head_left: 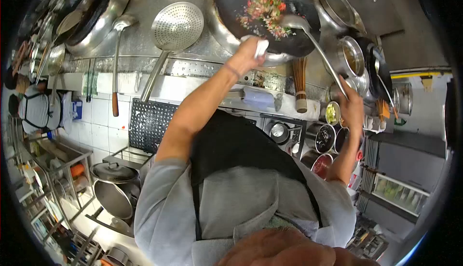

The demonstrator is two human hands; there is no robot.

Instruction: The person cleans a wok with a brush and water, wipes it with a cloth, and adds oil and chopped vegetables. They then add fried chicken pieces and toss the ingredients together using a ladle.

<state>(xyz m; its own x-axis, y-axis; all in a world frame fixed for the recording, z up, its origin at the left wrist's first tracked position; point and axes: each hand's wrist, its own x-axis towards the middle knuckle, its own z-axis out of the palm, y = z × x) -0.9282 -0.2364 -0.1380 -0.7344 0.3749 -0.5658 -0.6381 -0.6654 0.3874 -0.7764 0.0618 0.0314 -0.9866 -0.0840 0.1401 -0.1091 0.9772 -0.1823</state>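
Note:
My left hand (pixel 246 57) is closed on a folded white cloth (pixel 261 48) at the near rim of a large dark wok (pixel 231 5). Chopped red, green and pale food (pixel 267 5) is in the wok, some of it blurred as if tossed. My right hand (pixel 351 103) grips the long handle of a metal ladle (pixel 322 52). The ladle's bowl is over the wok, beside the food. Below the wok's right side stands a bamboo brush (pixel 300 85).
A perforated skimmer (pixel 177 27) and another ladle (pixel 117 58) lie left of the wok. Metal pots (pixel 351 56) stand at the right, with ingredient containers (pixel 324 138) below. A lidded stockpot (pixel 115 193) is behind on the left. Another person (pixel 41 104) stands at far left.

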